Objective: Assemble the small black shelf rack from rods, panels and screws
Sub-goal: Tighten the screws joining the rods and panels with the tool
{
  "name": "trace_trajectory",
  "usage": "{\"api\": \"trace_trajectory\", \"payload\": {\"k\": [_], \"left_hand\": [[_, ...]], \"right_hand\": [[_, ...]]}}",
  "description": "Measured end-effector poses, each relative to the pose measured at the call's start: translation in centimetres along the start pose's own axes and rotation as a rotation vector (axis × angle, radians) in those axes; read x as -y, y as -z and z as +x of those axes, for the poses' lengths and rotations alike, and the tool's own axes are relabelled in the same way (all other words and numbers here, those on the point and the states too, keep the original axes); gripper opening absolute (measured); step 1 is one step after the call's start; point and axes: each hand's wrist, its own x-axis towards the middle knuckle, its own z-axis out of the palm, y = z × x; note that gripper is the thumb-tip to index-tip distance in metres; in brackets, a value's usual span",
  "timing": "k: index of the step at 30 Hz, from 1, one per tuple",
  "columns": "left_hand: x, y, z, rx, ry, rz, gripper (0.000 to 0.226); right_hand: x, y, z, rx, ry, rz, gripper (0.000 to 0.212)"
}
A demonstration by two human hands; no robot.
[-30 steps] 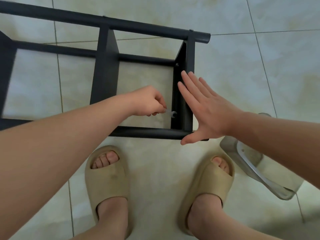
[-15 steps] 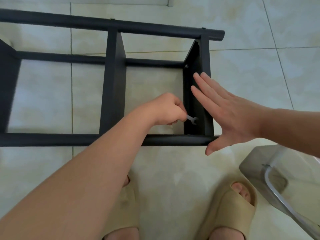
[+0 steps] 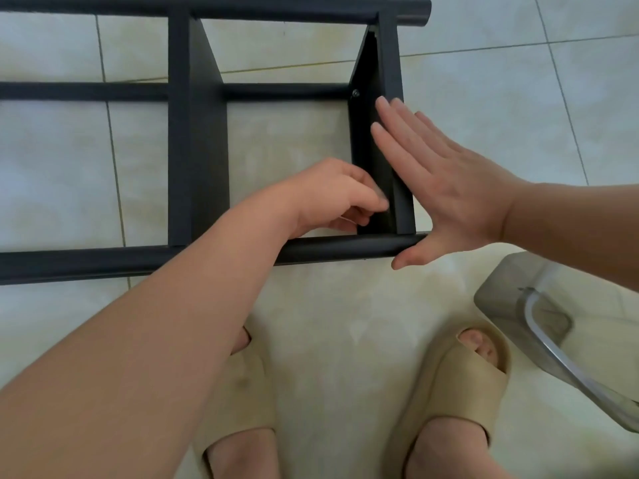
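Note:
The black shelf rack (image 3: 198, 150) lies on its side on the tiled floor, with long rods running left to right and panels between them. My right hand (image 3: 446, 188) presses flat, fingers straight, against the outer face of the end panel (image 3: 366, 133). The thumb of that hand rests by the tip of the near rod (image 3: 345, 245). My left hand (image 3: 332, 195) is curled inside the frame at the lower inner corner of that panel. It pinches a small metal wrench (image 3: 346, 219), which its fingers almost wholly hide. A screw head (image 3: 355, 94) shows higher on the panel.
My feet in beige slippers (image 3: 242, 392) (image 3: 460, 375) stand just in front of the near rod. A grey object with a curved metal tube (image 3: 539, 326) lies on the floor at the right. The rack runs out of view to the left.
My left hand has pushed the wrench right, up to the end panel's lower inner corner, and its head is now hidden. My right hand stays flat on the panel.

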Motion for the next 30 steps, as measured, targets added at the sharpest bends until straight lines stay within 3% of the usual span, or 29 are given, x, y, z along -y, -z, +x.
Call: {"api": "trace_trajectory", "payload": {"k": [6, 12, 30], "left_hand": [[-0.25, -0.53, 0.66, -0.052, 0.112, -0.109, 0.008], [-0.07, -0.53, 0.82, -0.134, 0.112, -0.169, 0.004], [0.05, -0.49, 0.46, -0.043, 0.031, -0.251, 0.008]], "right_hand": [[-0.15, -0.36, -0.19, -0.007, -0.017, 0.034, 0.142], [-0.19, -0.49, 0.0, -0.012, -0.007, 0.04, 0.142], [-0.15, -0.33, 0.01, -0.01, -0.003, 0.028, 0.142]]}}
